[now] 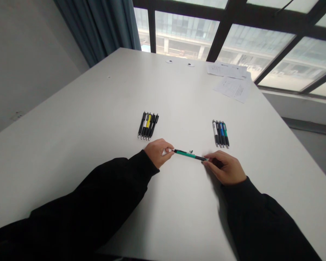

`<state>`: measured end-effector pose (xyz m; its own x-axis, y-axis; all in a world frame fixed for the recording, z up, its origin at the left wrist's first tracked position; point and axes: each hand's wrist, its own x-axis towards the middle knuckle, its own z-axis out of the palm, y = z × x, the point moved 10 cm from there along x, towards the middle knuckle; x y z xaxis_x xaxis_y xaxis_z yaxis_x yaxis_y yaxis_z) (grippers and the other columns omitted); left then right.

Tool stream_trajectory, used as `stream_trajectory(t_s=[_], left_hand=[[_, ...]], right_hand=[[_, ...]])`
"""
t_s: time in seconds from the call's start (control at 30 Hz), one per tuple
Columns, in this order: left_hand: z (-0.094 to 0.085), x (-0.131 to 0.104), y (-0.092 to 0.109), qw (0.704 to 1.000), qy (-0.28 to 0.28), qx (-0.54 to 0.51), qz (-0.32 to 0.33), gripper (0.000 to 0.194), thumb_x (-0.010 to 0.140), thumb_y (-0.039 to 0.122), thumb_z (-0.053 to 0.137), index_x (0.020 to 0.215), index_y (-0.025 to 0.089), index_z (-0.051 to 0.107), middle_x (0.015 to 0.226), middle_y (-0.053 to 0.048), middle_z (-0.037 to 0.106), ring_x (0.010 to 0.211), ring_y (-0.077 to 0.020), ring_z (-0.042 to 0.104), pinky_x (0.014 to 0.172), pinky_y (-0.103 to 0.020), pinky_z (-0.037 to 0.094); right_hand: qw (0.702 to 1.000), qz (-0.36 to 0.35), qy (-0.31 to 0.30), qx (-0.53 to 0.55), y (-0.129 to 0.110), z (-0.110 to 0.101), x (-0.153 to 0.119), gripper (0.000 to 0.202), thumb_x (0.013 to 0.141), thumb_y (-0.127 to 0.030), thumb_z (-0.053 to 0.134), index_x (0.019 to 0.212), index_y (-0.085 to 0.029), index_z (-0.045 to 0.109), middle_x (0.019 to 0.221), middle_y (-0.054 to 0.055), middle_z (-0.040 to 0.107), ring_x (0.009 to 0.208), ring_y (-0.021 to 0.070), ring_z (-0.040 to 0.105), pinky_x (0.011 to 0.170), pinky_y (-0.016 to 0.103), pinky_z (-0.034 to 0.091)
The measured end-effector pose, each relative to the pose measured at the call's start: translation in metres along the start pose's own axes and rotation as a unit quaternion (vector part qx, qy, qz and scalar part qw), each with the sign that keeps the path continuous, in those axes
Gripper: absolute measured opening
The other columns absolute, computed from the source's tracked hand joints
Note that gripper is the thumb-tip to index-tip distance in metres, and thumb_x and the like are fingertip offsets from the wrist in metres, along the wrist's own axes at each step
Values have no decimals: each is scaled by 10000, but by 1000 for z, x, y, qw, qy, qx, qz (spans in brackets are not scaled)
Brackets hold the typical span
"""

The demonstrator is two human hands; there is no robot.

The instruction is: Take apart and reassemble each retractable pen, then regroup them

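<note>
Between my two hands a green and black pen (188, 154) is held nearly level, slanting down a little to the right. Thumb and forefinger of my left hand (161, 151) pinch its left end. The dark grip end is pinched by my right hand (225, 166). Just behind the pen, a tiny dark and silvery piece (191, 151) lies on the table; its kind is too small to make out. A row of several pens (148, 125), mostly black with one yellow, lies beyond my left hand. Beyond my right hand is another row of pens (221, 134) in white, black, blue and green.
The white table (119, 98) stretches back to the window (187, 32). Printed papers (230, 87) lie at its far right. Two small round fittings are set in the far edge, one being a grommet (169, 61). A blue curtain (108, 25) hangs at the far left.
</note>
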<state>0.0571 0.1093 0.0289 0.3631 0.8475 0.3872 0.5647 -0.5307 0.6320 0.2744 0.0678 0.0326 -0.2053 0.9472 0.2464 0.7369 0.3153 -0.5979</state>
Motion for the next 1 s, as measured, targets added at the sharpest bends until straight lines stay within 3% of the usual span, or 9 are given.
stream_trajectory(t_s=[0.2,0.33,0.47,0.57,0.63,0.77,0.83,0.9,1.0], left_hand=[[5,0,0,1000,-25,-2,9,139,744,185,681,878,169,716,720,-8,647,600,-114,532,607,-242,447],[5,-1,8,998,-41,-43,27,112,735,244,699,819,172,716,735,-12,628,508,-78,439,541,-231,412],[-12,3,-2,984,27,-172,-44,200,784,336,666,727,145,674,713,-25,609,551,-81,473,530,-219,409],[4,0,-20,920,9,-352,-174,333,798,447,650,815,114,653,741,-44,630,581,-96,540,522,-222,454],[36,-8,-11,842,-88,-478,-235,453,740,518,702,878,90,654,778,-71,660,619,-122,597,529,-240,494],[90,-46,39,691,-318,-578,-297,562,672,497,785,1017,74,649,883,-132,709,645,-161,666,568,-283,542],[97,-57,57,666,-369,-583,-285,528,671,442,806,1033,89,656,937,-138,717,627,-135,656,538,-248,532],[98,-60,64,668,-373,-582,-275,498,684,412,805,1040,100,654,928,-122,721,571,-94,619,487,-203,500],[97,-58,60,675,-354,-585,-276,476,674,397,814,1002,102,636,825,-80,718,502,-66,570,470,-190,488]], right_hand=[[999,-11,-22,-27,-3,2,1,132,826,-263,618,885,-187,707,776,47,651,670,174,599,641,311,475],[999,-20,-39,6,-5,3,3,118,850,-263,591,866,-182,674,796,50,643,705,178,587,660,314,467],[990,45,-25,132,7,3,1,142,846,-310,609,863,-175,650,724,25,612,591,140,530,537,274,427],[952,117,-36,281,14,12,-4,191,819,-346,659,896,-172,644,630,-8,570,466,101,452,419,238,367],[920,135,-38,366,12,17,-7,219,786,-350,705,891,-168,644,603,-13,560,438,91,435,383,226,347],[884,137,-55,443,6,23,-11,226,772,-343,732,889,-163,661,609,7,566,456,98,461,365,220,351],[876,133,-86,455,2,29,-13,216,785,-340,724,901,-169,663,624,14,576,472,106,479,370,223,371],[876,118,-114,453,-2,33,-15,195,804,-331,706,916,-179,657,652,20,591,480,110,489,373,224,385],[924,58,-84,369,-7,22,-11,220,841,-320,660,1023,-199,640,803,56,648,552,132,544,419,247,439]])
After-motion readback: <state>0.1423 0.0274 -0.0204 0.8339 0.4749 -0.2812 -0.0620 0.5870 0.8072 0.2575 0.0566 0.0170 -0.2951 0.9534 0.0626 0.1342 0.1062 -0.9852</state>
